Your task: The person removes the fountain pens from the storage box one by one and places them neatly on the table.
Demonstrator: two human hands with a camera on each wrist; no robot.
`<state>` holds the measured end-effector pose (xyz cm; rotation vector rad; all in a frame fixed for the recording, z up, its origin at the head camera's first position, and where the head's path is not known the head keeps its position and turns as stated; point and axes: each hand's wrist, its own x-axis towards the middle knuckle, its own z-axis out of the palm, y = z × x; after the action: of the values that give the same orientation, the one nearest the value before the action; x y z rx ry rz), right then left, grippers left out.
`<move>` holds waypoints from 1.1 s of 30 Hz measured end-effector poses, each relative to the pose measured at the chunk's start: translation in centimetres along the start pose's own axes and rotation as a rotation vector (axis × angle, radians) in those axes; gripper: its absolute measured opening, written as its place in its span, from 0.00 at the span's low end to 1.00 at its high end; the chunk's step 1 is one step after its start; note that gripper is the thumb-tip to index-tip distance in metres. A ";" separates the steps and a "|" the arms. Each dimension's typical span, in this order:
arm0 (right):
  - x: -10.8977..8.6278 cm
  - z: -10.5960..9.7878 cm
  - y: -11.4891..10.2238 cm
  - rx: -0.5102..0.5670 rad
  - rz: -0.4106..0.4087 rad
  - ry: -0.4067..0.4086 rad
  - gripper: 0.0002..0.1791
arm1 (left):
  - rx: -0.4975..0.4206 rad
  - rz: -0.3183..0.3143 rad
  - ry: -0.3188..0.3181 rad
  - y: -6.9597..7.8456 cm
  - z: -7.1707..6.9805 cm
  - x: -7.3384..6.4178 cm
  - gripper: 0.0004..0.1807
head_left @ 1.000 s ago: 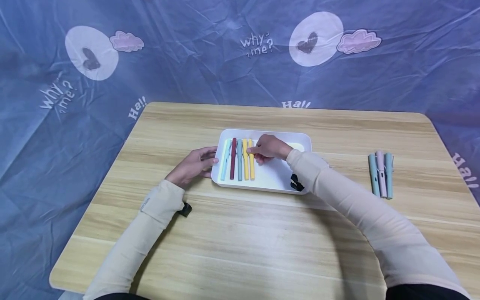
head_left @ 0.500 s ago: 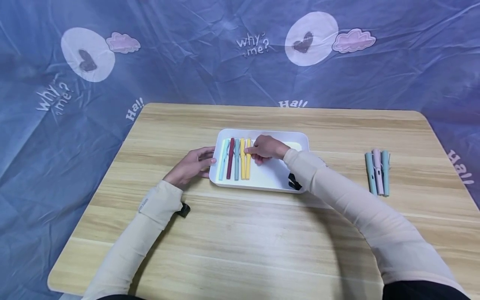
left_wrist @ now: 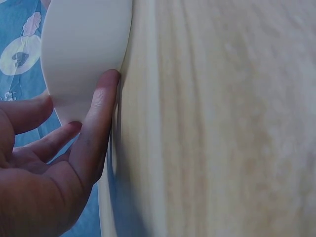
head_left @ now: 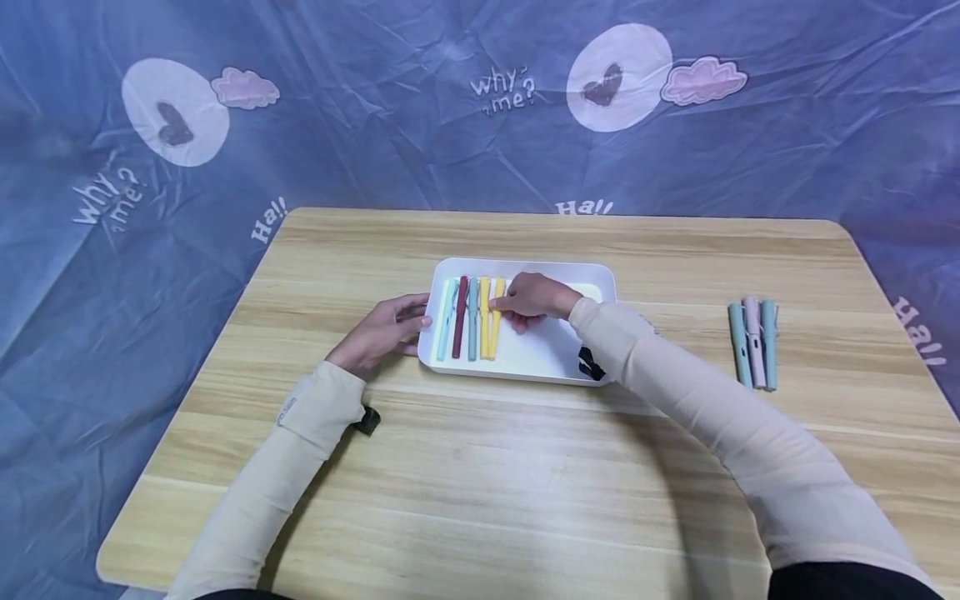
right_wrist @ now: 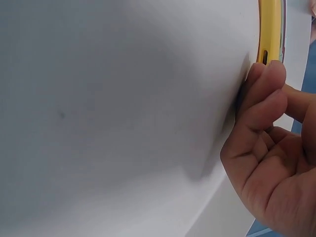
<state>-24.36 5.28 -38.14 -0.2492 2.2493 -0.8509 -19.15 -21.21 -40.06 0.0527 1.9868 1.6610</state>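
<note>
My right hand (head_left: pixel 536 296) reaches into the white tray (head_left: pixel 543 354) and pinches the rightmost yellow capped pen (head_left: pixel 495 337) near its middle. In the right wrist view, one end of the yellow pen (right_wrist: pixel 269 29) shows beyond my bunched fingertips. It lies slightly slanted, close beside another yellow pen (head_left: pixel 484 321). Further left in the row are a blue-green pen (head_left: pixel 472 321), a dark red pen (head_left: pixel 460 321) and a pale blue pen (head_left: pixel 446 321). My left hand (head_left: pixel 378 333) touches the tray's left end. In the left wrist view its extended fingers rest against the outer wall (left_wrist: pixel 89 54).
On the right of the wooden table (head_left: pixel 480 483) lie a pale purple pen (head_left: pixel 754 342) and two blue-green pens, one on its left (head_left: pixel 739 346) and one on its right (head_left: pixel 769 346). A blue printed cloth (head_left: pixel 420 108) hangs behind the table.
The lower end of the rightmost yellow pen has swung slightly left, toward the other yellow pen. The left hand stays at the tray's end. The whole view has shifted a little.
</note>
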 end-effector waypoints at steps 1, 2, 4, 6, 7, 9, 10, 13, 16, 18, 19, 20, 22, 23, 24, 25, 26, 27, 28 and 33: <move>0.0 0.0 0.0 0.001 0.000 -0.002 0.22 | -0.003 0.001 0.000 0.0 0.0 0.0 0.29; -0.1 0.0 0.0 0.001 0.002 -0.005 0.22 | -0.007 0.001 -0.001 0.0 0.0 0.0 0.29; -0.2 -0.1 -0.1 -0.002 0.007 -0.007 0.22 | -0.014 0.003 -0.002 0.0 0.0 0.0 0.29; -0.4 -0.2 -0.1 -0.006 0.014 -0.012 0.22 | -0.014 0.006 -0.006 0.0 0.0 -0.1 0.29; -0.4 -0.2 -0.2 -0.009 0.016 -0.015 0.22 | -0.013 0.006 -0.006 0.0 0.0 -0.1 0.29; -0.7 -0.4 -0.3 -0.009 0.019 -0.020 0.21 | -0.010 0.006 -0.005 0.0 0.0 -0.1 0.30; -0.8 -0.4 -0.3 -0.009 0.017 -0.024 0.21 | -0.007 0.005 -0.004 0.0 0.0 -0.2 0.30; -1.1 -0.6 -0.5 -0.006 0.002 -0.036 0.20 | -0.006 0.003 -0.005 -0.1 0.0 -0.1 0.30; -1.5 -1.0 -0.7 -0.011 -0.030 -0.051 0.20 | -0.006 0.004 -0.007 -0.2 0.0 -0.1 0.30; -1.8 -1.3 -0.9 -0.022 -0.057 -0.059 0.20 | -0.005 0.006 -0.008 -0.2 0.0 0.0 0.30; -1.9 -1.5 -0.9 -0.021 -0.069 -0.065 0.20 | -0.004 0.008 -0.008 -0.2 0.0 0.0 0.30; -2.1 -1.7 -0.9 -0.015 -0.081 -0.071 0.20 | -0.005 0.008 -0.006 -0.1 0.0 0.0 0.30; -2.5 -2.1 -1.1 0.006 -0.100 -0.080 0.20 | -0.002 0.010 -0.004 -0.1 0.1 -0.1 0.30; -2.7 -2.3 -1.2 0.025 -0.109 -0.084 0.20 | -0.002 0.012 -0.003 0.0 0.1 -0.1 0.30; -3.0 -2.5 -1.2 0.043 -0.120 -0.087 0.20 | -0.002 0.013 -0.003 0.0 0.1 -0.1 0.30; -3.2 -2.7 -1.2 0.060 -0.130 -0.088 0.21 | -0.002 0.014 -0.003 0.0 0.1 -0.1 0.30; -3.5 -2.9 -1.3 0.078 -0.138 -0.087 0.21 | -0.002 0.014 -0.005 0.0 0.1 -0.1 0.30; -3.8 -3.1 -1.3 0.092 -0.150 -0.083 0.22 | -0.002 0.015 -0.007 0.0 0.1 -0.1 0.30; -4.2 -3.3 -1.3 0.104 -0.163 -0.078 0.23 | -0.003 0.015 -0.009 0.0 0.1 -0.1 0.30; -6.0 -4.4 -0.9 0.167 -0.223 -0.018 0.26 | -0.013 0.016 -0.011 -0.1 -0.1 -0.1 0.30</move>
<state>-23.04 9.22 -31.90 -0.4331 2.1452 -1.1426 -19.05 -21.34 -40.09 0.0733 1.9725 1.6799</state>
